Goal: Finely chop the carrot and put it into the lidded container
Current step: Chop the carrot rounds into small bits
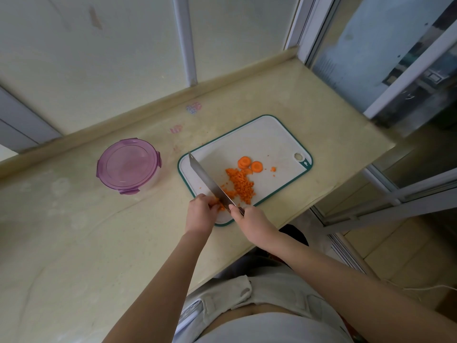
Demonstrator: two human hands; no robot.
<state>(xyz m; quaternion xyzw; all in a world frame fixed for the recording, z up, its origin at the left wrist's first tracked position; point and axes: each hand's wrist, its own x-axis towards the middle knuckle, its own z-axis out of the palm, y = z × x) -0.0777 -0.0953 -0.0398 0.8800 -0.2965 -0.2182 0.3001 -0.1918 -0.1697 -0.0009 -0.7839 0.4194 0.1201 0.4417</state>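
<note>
The long beige counter carries everything. On its right part lies the white cutting board with a green edge. To the left of the board, well apart from it, stands the round container. Its purple lid is on and looks clipped shut, and I see no carrot in it.

The knife lies slanted over the left half of the board, its tip pointing to the far side. The right hand has its fingers clamped around the handle at the near edge of the board. The left hand is just beside the blade. Its fingers are curled together on a small piece of carrot, holding it down for the cut.

To the right of the blade lies a heap of chopped carrot, already fine. At the far side of the heap wait a few round slices, not yet chopped, and one loose bit sits a little further right.

I judge the chopping more than half done. What is left is the piece in the hand and the slices, then opening the lid, moving the carrot in and closing it.
</note>
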